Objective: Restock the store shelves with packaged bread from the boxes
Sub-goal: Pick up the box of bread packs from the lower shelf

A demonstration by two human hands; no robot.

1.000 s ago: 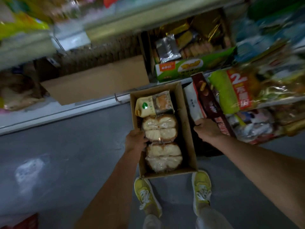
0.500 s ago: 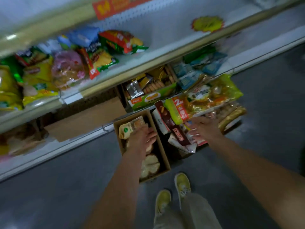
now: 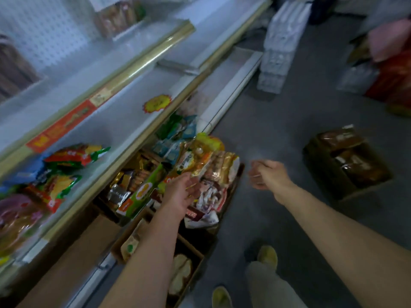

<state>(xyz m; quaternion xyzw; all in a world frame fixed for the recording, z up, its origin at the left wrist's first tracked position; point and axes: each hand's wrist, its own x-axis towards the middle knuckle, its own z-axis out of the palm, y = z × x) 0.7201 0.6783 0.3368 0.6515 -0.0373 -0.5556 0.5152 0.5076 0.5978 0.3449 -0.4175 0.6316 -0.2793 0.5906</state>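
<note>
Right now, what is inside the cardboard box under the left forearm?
The cardboard box holds pale bread loaves in clear wrap and one pack with a green dot. The left forearm covers the middle, so anything there is hidden.

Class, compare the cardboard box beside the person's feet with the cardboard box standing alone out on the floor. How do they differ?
The near cardboard box holds pale bread loaves and sits against the shelf base; the far cardboard box holds dark brown packets and stands apart in the aisle. The left arm crosses only the near one. Both are open-topped and on the floor.
</note>
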